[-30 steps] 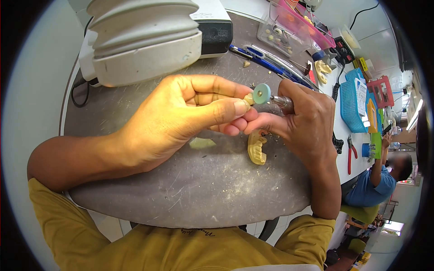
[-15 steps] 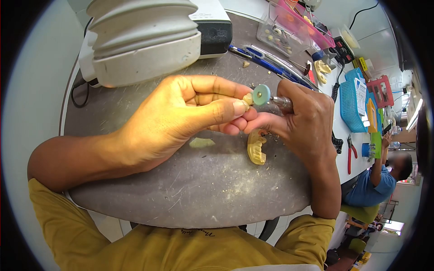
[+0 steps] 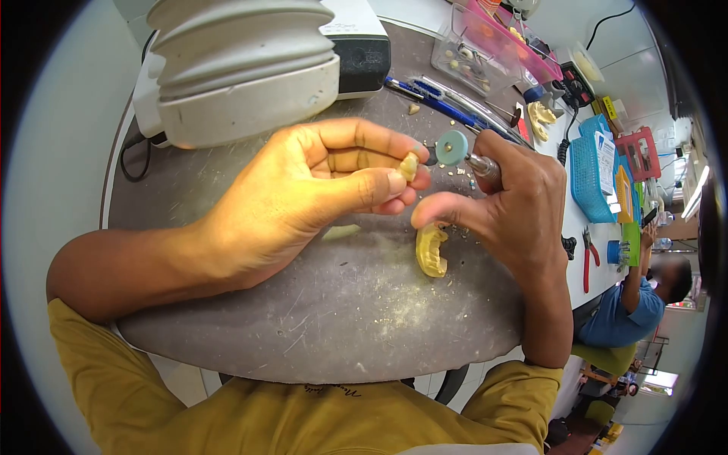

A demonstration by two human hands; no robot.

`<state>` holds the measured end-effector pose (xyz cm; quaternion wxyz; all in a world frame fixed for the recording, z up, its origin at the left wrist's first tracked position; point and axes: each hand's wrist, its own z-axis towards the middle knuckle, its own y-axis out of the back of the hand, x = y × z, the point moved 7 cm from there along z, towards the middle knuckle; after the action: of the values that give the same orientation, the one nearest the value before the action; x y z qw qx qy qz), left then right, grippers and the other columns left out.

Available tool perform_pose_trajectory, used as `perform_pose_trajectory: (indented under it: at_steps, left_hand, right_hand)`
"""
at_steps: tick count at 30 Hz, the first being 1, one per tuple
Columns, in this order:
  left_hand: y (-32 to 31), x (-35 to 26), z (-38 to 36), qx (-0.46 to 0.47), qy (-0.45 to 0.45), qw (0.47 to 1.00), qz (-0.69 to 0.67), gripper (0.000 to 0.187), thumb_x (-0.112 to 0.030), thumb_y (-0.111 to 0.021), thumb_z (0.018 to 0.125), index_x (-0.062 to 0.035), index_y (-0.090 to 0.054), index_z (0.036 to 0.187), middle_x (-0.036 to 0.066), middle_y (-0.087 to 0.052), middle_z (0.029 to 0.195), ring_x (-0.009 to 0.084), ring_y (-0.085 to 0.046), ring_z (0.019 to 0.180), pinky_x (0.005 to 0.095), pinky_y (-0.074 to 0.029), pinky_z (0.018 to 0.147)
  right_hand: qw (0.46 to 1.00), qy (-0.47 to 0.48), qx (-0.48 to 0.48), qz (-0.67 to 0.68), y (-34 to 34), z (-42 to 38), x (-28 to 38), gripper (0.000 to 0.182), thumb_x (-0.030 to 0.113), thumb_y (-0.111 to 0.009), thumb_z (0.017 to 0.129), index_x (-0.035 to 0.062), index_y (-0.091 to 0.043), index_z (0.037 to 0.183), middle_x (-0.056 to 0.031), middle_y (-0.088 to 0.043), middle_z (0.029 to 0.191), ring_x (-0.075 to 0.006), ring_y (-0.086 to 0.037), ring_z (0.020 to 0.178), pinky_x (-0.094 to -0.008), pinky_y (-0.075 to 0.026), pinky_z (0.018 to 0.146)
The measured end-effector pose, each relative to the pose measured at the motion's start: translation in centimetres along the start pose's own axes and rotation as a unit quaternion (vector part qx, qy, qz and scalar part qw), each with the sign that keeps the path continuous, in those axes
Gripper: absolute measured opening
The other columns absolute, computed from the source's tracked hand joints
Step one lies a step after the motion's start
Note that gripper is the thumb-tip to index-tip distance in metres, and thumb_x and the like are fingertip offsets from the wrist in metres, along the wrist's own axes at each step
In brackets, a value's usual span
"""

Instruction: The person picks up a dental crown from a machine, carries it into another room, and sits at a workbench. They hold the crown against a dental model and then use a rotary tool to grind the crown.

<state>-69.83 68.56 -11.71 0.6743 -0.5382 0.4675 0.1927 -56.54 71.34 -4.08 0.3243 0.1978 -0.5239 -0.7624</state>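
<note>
Grinding/polishing step, wheel just off the work. Left hand (image 3: 303,182) pinches a small tooth-coloured piece (image 3: 409,166) between thumb and fingers (image 3: 364,136), held above the desk (image 3: 341,303). Right hand (image 3: 516,205) is wrapped around the handpiece (image 3: 484,166); its teal disc (image 3: 452,147) sits just beside the piece, apparently not touching. A yellow dental cast (image 3: 431,250) lies on the desk below the hands. Likely next: bring the disc onto the piece squarely, with light pressure and a steady pinch so it doesn't slip.
</note>
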Motion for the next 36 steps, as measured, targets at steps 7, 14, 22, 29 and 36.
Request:
perform_pose_trajectory:
  at_steps: [7,14,22,29,36]
  left_hand:
    - [0.2,0.0,0.1,-0.012,0.016,1.000,-0.008,0.029,-0.014,-0.059,0.089,-0.0006,-0.052,0.114,0.013,-0.060,0.112,0.0140,-0.060,0.096,0.0263,-0.047,0.089]
    - [0.4,0.1,0.3,-0.005,-0.004,1.000,0.005,0.025,-0.015,-0.057,0.091,-0.0026,-0.052,0.112,0.013,-0.062,0.108,0.0109,-0.061,0.091,0.0242,-0.049,0.083]
    - [0.1,0.0,0.2,-0.004,-0.017,1.000,0.009,0.024,-0.014,-0.057,0.090,-0.0028,-0.052,0.110,0.014,-0.062,0.107,0.0132,-0.061,0.094,0.0263,-0.049,0.084]
    - [0.0,-0.3,0.0,-0.022,-0.017,1.000,0.013,0.022,-0.013,-0.059,0.089,-0.0026,-0.052,0.108,0.009,-0.061,0.101,0.0126,-0.059,0.093,0.0268,-0.048,0.082]
    - [1.1,-1.1,-2.6,-0.087,0.017,0.986,0.141,0.022,-0.012,-0.060,0.088,-0.0018,-0.051,0.105,0.005,-0.057,0.096,0.0072,-0.053,0.086,0.0221,-0.045,0.071]
  right_hand:
    - [1.000,-0.014,0.005,0.007,-0.6,0.0,0.1,0.058,0.057,-0.076,0.052,0.0050,-0.054,0.066,-0.0016,-0.045,0.044,-0.0142,-0.044,0.038,-0.0268,-0.035,0.041]
    - [1.000,-0.011,0.026,0.000,-0.8,-0.1,0.5,0.056,0.054,-0.075,0.057,0.0035,-0.054,0.066,-0.0042,-0.049,0.045,-0.0171,-0.050,0.040,-0.0269,-0.039,0.042]
    - [1.000,-0.007,0.017,0.004,-0.7,0.0,0.8,0.056,0.054,-0.075,0.057,0.0030,-0.054,0.065,-0.0046,-0.048,0.045,-0.0170,-0.051,0.040,-0.0271,-0.039,0.043]
    - [0.999,-0.022,0.010,0.028,-0.4,0.1,0.3,0.055,0.051,-0.077,0.055,0.0045,-0.054,0.074,-0.0030,-0.047,0.046,-0.0129,-0.044,0.039,-0.0270,-0.035,0.041]
    - [0.999,0.028,0.028,0.015,-0.2,1.2,1.0,0.055,0.015,-0.076,0.068,0.0120,-0.056,0.119,-0.0047,-0.056,0.056,-0.0151,-0.049,0.044,-0.0296,-0.037,0.043]
